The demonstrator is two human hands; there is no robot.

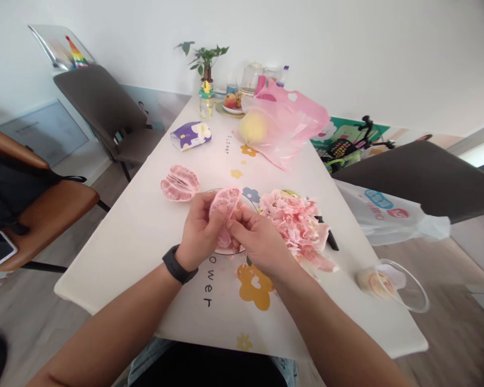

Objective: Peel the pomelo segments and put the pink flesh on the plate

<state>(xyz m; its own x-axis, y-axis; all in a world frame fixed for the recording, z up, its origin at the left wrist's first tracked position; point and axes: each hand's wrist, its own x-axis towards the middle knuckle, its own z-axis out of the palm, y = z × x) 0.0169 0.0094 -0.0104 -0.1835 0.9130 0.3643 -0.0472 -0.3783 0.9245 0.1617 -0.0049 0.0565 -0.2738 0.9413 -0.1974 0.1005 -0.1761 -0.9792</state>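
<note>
A pink pomelo segment (226,201) is gripped in my left hand (198,232), held above a plate (249,204) with a dark rim line. My right hand (262,239) pinches at the lower right side of the same segment, fingertips pressed together against it. Between the hands, pink pulp lies on the plate, partly hidden. Left of the plate rests a larger peeled chunk of pomelo (180,184). To the right spreads a heap of torn pink membrane and peel (294,223). A black handle (331,241) pokes out from beside that heap.
Farther back lie a tissue pack (191,135), a pink plastic bag (286,118) with a yellow pomelo (253,128), fruit on a dish (233,110) and a potted plant (207,59). A clear plastic container (393,285) stands at the right edge. Chairs flank the table.
</note>
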